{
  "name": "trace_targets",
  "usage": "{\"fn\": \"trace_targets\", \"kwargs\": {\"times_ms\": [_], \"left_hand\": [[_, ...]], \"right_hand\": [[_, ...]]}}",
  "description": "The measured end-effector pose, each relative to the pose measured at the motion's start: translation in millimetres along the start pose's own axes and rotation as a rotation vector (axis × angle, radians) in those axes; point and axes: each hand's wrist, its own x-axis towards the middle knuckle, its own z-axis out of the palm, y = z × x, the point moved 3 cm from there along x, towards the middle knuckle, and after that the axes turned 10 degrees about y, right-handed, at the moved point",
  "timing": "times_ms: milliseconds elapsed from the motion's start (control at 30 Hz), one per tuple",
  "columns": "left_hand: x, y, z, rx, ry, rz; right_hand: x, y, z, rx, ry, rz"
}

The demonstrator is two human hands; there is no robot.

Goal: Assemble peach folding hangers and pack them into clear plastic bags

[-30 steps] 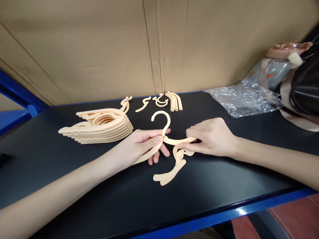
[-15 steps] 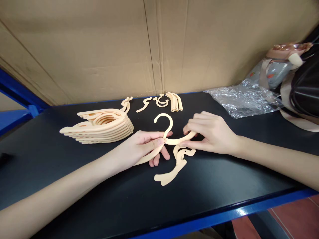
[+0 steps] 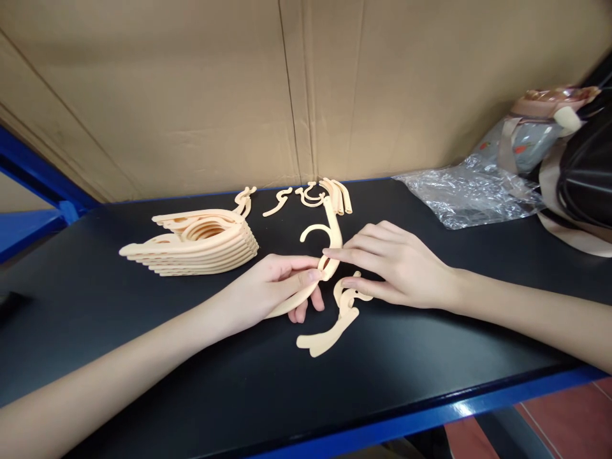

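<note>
Centrally, cream hanger (image 3: 336, 234), left hand (image 3: 275, 282) pinching

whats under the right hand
Partly under the right hand, at its thumb, loose hanger pieces lie on the black table. The thumb hides part of one piece; anything directly beneath the hand is covered and can't be seen.

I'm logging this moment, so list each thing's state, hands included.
Hanger: one arm raised, overlapping the hook.
Left hand: closed on the hanger.
Right hand: open, index fingertip on the raised arm.
Hanger parts at left: stacked.
Near loose pieces: overlapping.
Far curved pieces: side by side.
Plastic bag: crumpled.
Bottle: lid on.
</note>
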Motion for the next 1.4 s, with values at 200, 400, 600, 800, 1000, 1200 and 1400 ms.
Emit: {"fn": "trace_targets", "kwargs": {"times_ms": [200,400,600,800,1000,1200,1400], "left_hand": [[0.9,-1.3,1.7,-0.002,-0.004,-0.061],[-3.1,-1.6,-0.8,0.105,-0.096,-0.042],[-2.7,-2.3,-3.8,0.091,-0.097,-0.052],[0.6,-7.2,-2.9,-0.030,-0.048,-0.051],[2.5,-8.8,-4.8,-0.059,0.211,0.071],[-4.2,-10.5,0.7,0.137,0.361,0.168],[-12.8,-3.2,7.8,0.660,0.391,0.486]], "right_hand": [[1.5,2.4,0.1,0.147,-0.042,0.140],[1.1,5.5,3.0,0.225,-0.064,0.206],[-0.9,16.0,3.6,0.316,0.012,0.403],[-5.5,35.6,6.5,0.311,0.081,0.638],[-9.2,44.7,13.3,0.263,0.069,0.605],[-13.4,52.8,16.5,0.227,0.051,0.608],[-17.5,56.7,19.4,0.238,0.021,0.623]]}}
